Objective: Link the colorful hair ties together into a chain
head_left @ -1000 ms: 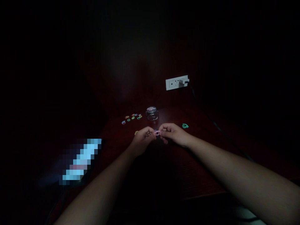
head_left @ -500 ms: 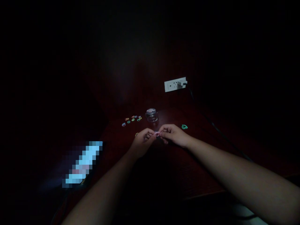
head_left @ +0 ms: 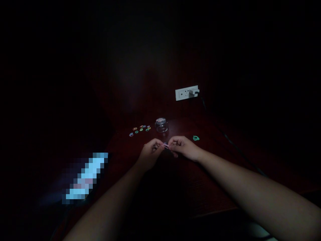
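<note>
A small pinkish hair tie [head_left: 166, 146] is stretched between my two hands above the dark red table [head_left: 175, 187]. My left hand [head_left: 151, 152] pinches one end of it between thumb and fingers. At its other end, my right hand [head_left: 185, 149] holds it in a similar pinch. Just beyond my hands stands a clear jar [head_left: 162, 127] with its patterned lid on. Several coloured hair ties [head_left: 141, 129] lie scattered left of the jar. Green hair ties [head_left: 196, 138] rest beyond my right hand. Part of a small band shows behind my left hand, mostly covered.
On the left, a bright pixelated screen [head_left: 86, 177] glows. A white wall socket [head_left: 187, 93] holds a plugged-in adapter, and a dark cable [head_left: 227, 138] runs down to the right. The table's front edge [head_left: 215, 213] crosses below my right forearm. Surroundings are very dark.
The pink hair tie has gone from an open loop to a narrower, drawn-out shape between my fingers. Both hands keep their pinch. The whole view has shifted slightly.
</note>
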Demonstrator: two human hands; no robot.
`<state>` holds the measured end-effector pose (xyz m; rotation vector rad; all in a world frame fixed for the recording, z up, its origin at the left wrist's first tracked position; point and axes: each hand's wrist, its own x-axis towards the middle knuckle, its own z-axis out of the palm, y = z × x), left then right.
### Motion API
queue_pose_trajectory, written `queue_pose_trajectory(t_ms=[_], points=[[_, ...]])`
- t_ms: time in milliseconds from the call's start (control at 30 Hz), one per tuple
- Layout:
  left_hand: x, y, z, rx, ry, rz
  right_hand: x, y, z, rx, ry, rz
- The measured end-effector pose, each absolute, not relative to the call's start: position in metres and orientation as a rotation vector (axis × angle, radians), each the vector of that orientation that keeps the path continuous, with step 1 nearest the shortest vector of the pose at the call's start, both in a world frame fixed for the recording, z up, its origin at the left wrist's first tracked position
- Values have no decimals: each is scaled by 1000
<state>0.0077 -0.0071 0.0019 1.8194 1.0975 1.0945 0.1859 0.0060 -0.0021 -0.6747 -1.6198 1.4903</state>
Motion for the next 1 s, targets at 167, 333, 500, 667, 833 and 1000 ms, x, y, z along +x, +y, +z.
queue_pose_trajectory(t_ms=[167,333,500,667,833,1000], points=[[8,-6,0,1730,1043,1093,186,7,-4,-613,-1596,1584],[9,-7,1,1670,1064,1115,184,6,-4,-701,-1622,1419],[11,-7,5,1646,1124,1154,186,0,1,-726,-1784,1045],[12,-7,3,1614,1062,1128,187,-3,2,-757,-1895,880],[12,-6,1,1587,1047,1100,186,-2,3,-764,-1873,837],[11,-5,1,1598,1052,1096,189,-1,4,-714,-1944,755]])
